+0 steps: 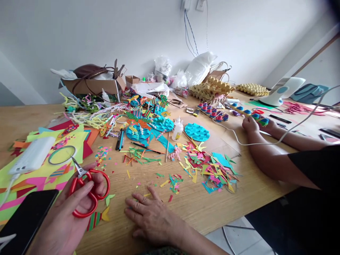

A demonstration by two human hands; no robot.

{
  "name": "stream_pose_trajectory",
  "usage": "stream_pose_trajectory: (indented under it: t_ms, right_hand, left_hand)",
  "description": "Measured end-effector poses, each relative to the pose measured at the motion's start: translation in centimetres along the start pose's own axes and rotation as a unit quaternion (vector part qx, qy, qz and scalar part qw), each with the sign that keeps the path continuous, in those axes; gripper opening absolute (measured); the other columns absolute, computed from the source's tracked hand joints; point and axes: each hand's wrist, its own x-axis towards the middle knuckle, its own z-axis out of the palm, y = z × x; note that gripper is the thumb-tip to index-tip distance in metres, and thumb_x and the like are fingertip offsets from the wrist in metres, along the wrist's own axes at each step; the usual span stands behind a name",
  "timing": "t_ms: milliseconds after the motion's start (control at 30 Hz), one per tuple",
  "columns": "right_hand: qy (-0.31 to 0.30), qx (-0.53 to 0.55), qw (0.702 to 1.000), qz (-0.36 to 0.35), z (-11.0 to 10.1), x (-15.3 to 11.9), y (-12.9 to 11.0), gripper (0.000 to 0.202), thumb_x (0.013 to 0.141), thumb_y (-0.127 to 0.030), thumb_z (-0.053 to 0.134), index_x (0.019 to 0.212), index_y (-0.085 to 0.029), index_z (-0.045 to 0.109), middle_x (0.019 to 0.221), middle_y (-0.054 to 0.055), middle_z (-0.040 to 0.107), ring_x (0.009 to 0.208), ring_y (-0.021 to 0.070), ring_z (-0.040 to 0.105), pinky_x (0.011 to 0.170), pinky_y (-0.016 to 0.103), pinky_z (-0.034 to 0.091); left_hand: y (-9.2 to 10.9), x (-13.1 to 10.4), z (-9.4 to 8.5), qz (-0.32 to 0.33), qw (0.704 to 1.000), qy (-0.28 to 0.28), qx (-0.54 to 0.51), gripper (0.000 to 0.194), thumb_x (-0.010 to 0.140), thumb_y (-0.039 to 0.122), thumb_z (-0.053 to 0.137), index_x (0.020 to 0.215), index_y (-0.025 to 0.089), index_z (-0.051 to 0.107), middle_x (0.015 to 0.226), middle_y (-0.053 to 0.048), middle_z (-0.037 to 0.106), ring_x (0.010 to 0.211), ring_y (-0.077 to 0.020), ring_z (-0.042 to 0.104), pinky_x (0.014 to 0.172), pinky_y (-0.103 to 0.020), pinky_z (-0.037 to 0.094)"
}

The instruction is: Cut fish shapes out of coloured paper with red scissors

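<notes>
My left hand (66, 216) is closed round a pair of scissors (80, 171) with red loop handles, the blades pointing away over yellow paper. Flat on the wooden table lies my right hand (152, 216), fingers spread, near small paper scraps (175, 182). Whether anything is under its palm is hidden. Between my hands rests a striped paper fish (94, 221) with a yellow tail, partly covered by my left hand. A black phone (32, 216) and a white power bank (32, 156) lie beside my left hand, close to a ring (62, 155).
At the right, another person's hands (252, 125) hold a painted egg-carton strip (262, 121). A white cable (233, 136) crosses there. Further back are glue bottles (177, 130), blue textured ovals (197, 132), a pile of paper cuttings (209, 166), egg trays (211, 88) and a cardboard box (90, 88).
</notes>
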Motion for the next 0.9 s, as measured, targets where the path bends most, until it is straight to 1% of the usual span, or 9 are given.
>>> stream_pose_trajectory:
  t_ms: [133, 233, 300, 400, 500, 633, 700, 767, 900]
  right_hand:
    - [-0.006, 0.0, 0.999, 0.033, 0.7, -1.9, 1.4, 0.06, 0.091, -0.047, 0.036, 0.14, -0.016, 0.021, 0.143, 0.008, 0.032, 0.134, 0.0202, 0.018, 0.108, 0.051, -0.002]
    - [0.011, -0.036, 0.99, 0.137, 0.3, -5.8, 3.5, 0.062, 0.09, -0.045, 0.04, 0.142, -0.02, 0.017, 0.146, 0.006, 0.025, 0.134, 0.0216, 0.018, 0.108, 0.052, 0.0]
    - [0.026, -0.076, 0.974, 0.211, 0.0, -8.4, 5.1, 0.061, 0.09, -0.042, 0.041, 0.142, -0.021, 0.016, 0.146, 0.007, 0.023, 0.134, 0.0246, 0.019, 0.105, 0.057, 0.002]
    - [0.061, -0.142, 0.939, 0.308, -0.3, -10.7, 6.6, 0.058, 0.088, -0.035, 0.044, 0.14, -0.017, 0.025, 0.144, 0.012, 0.026, 0.131, 0.0296, 0.026, 0.102, 0.062, 0.007]
    - [0.078, -0.148, 0.93, 0.327, -0.4, -9.3, 6.0, 0.054, 0.088, -0.031, 0.044, 0.137, -0.014, 0.031, 0.144, 0.013, 0.028, 0.131, 0.0296, 0.027, 0.102, 0.062, 0.01]
    - [0.081, -0.089, 0.969, 0.215, -0.4, -3.8, 3.7, 0.058, 0.088, -0.037, 0.043, 0.14, -0.021, 0.023, 0.147, 0.005, 0.023, 0.134, 0.0227, 0.02, 0.106, 0.057, 0.011]
    - [0.072, -0.07, 0.978, 0.182, -0.3, -2.0, 3.3, 0.058, 0.088, -0.04, 0.043, 0.14, -0.02, 0.024, 0.146, 0.006, 0.025, 0.133, 0.0223, 0.021, 0.106, 0.055, 0.01]
    - [0.064, -0.069, 0.978, 0.185, -0.3, -2.0, 3.8, 0.059, 0.088, -0.043, 0.043, 0.139, -0.017, 0.027, 0.144, 0.008, 0.03, 0.132, 0.023, 0.024, 0.107, 0.055, 0.009]
    - [0.083, -0.114, 0.945, 0.295, -0.3, -5.8, 5.7, 0.058, 0.088, -0.045, 0.043, 0.136, -0.014, 0.034, 0.141, 0.014, 0.033, 0.129, 0.0277, 0.031, 0.104, 0.059, 0.011]
  left_hand:
    - [-0.1, 0.1, -0.1, -0.004, 1.0, 0.012, -0.008, 0.028, 0.054, 0.019, 0.073, 0.081, 0.022, 0.065, 0.069, 0.001, 0.059, 0.062, -0.0134, 0.05, 0.05, -0.017, 0.049]
    - [-0.2, 0.2, -0.4, -0.003, 1.0, -0.004, -0.009, 0.025, 0.057, 0.018, 0.072, 0.081, 0.023, 0.065, 0.066, 0.001, 0.057, 0.061, -0.0134, 0.05, 0.049, -0.017, 0.048]
    - [-0.4, 0.4, -0.8, -0.006, 1.0, -0.014, -0.009, 0.025, 0.059, 0.017, 0.07, 0.082, 0.023, 0.065, 0.065, 0.002, 0.058, 0.06, -0.0136, 0.05, 0.049, -0.018, 0.049]
    - [-0.6, 0.6, -1.5, -0.009, 1.0, -0.013, -0.009, 0.03, 0.058, 0.016, 0.071, 0.086, 0.024, 0.065, 0.067, 0.001, 0.059, 0.061, -0.0145, 0.05, 0.051, -0.02, 0.051]
    - [-0.8, 0.6, -1.6, -0.013, 1.0, -0.006, -0.01, 0.03, 0.057, 0.016, 0.072, 0.086, 0.024, 0.065, 0.07, 0.001, 0.061, 0.064, -0.0156, 0.052, 0.054, -0.021, 0.053]
    - [-0.6, -0.1, -0.7, -0.023, 1.0, -0.003, -0.007, 0.025, 0.057, 0.017, 0.072, 0.081, 0.022, 0.065, 0.069, 0.0, 0.061, 0.064, -0.0148, 0.052, 0.053, -0.018, 0.051]
    - [-0.5, -0.4, -0.3, -0.026, 1.0, -0.006, -0.005, 0.027, 0.057, 0.018, 0.073, 0.081, 0.023, 0.065, 0.067, 0.001, 0.061, 0.064, -0.0144, 0.051, 0.052, -0.017, 0.051]
    - [-0.4, -0.3, -0.5, -0.03, 0.999, -0.014, -0.003, 0.026, 0.058, 0.019, 0.072, 0.082, 0.024, 0.065, 0.067, 0.001, 0.061, 0.064, -0.0144, 0.051, 0.053, -0.016, 0.051]
    - [-0.6, 0.6, -1.8, -0.026, 1.0, -0.005, 0.001, 0.028, 0.056, 0.02, 0.073, 0.083, 0.024, 0.066, 0.069, 0.0, 0.062, 0.062, -0.0151, 0.052, 0.052, -0.02, 0.052]
